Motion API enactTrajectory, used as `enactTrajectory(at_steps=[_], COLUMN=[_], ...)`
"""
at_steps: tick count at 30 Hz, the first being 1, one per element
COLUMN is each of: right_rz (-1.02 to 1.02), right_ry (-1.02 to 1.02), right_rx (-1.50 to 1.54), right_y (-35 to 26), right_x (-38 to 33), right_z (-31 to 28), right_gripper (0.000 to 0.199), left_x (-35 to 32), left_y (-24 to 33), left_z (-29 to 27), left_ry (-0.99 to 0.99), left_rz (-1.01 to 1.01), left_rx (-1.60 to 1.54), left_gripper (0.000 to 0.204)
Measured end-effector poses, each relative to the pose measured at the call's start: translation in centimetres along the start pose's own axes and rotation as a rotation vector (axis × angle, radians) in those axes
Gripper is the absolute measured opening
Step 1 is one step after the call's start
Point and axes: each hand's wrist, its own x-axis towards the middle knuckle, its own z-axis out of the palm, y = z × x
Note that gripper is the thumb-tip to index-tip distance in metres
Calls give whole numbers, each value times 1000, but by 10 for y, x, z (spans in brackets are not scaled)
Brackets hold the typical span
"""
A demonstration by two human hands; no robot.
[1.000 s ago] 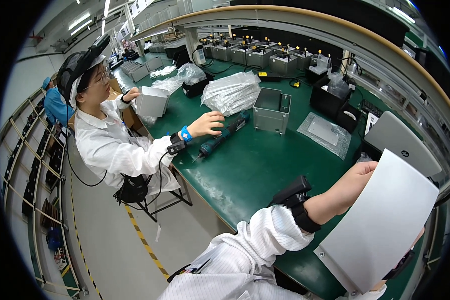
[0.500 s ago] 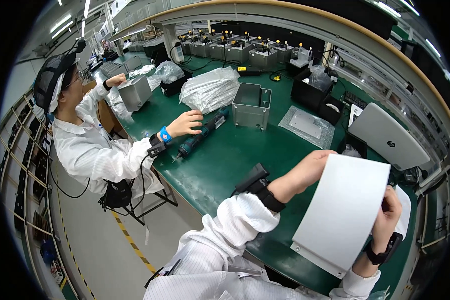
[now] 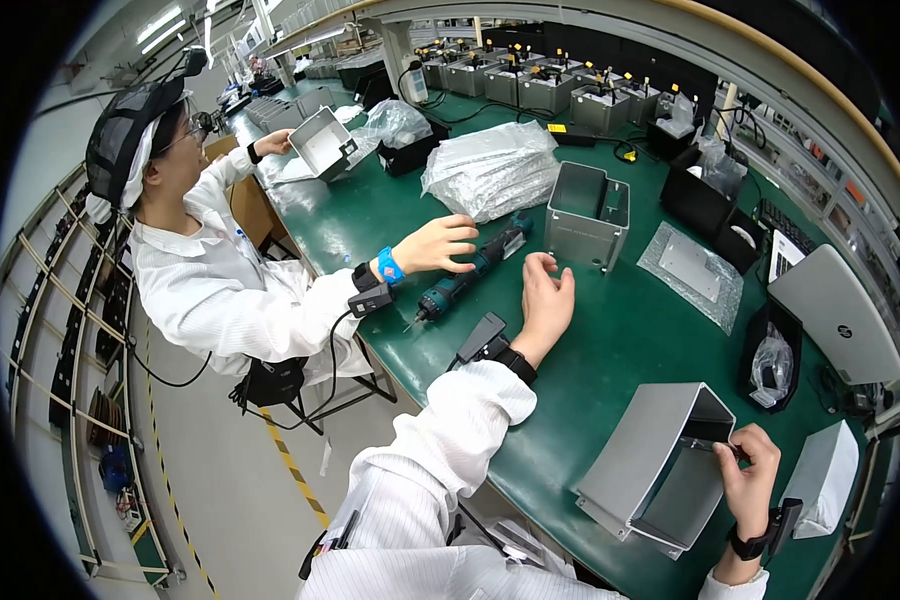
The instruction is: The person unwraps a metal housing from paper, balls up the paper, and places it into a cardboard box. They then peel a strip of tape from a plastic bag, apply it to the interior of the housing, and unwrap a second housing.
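Note:
On the near right of the bench, a grey metal housing (image 3: pixel 635 450) lies on its side with its hollow toward the right. My right hand (image 3: pixel 752 472) pinches the housing's right edge between thumb and fingers. Away from it, my left hand (image 3: pixel 547 308) is held over the bench, empty, its fingers loosely bent and the thumb apart. Just beyond those fingers stands a second open-topped grey metal housing (image 3: pixel 585 225), not touched. A teal and black power screwdriver (image 3: pixel 475 268) lies left of my left hand.
A co-worker on the left has one hand (image 3: pixel 435 245) by the screwdriver and tilts another housing (image 3: pixel 322 145) with the other. Bubble-wrap sheets (image 3: pixel 495 165), a wrapped plate (image 3: pixel 688 268), black bins (image 3: pixel 710 205), a laptop (image 3: pixel 835 310) and a white wrapped block (image 3: pixel 822 480) are around.
The housing has gone from my two hands down onto the bench, turned to show its hollow. My left hand has let go and moved left. The co-worker's held housing has tipped.

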Motion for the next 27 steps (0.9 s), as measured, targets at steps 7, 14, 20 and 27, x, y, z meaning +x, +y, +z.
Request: enactTrajectory(at_steps=[7, 14, 20, 27], right_rz=[119, 91, 217, 328], right_ry=[-41, -97, -214, -682], right_rx=[59, 77, 217, 773], right_y=[-10, -2, 17, 60], right_x=[27, 51, 54, -10], right_z=[18, 40, 42, 14], right_gripper=[12, 10, 16, 152], left_x=[45, 61, 75, 87], left_y=[-35, -33, -44, -50], left_z=[-12, 8, 17, 37], left_ry=[71, -33, 31, -130], left_rz=[-102, -52, 65, 76], left_rx=[13, 227, 269, 327], left_gripper=[56, 33, 31, 49])
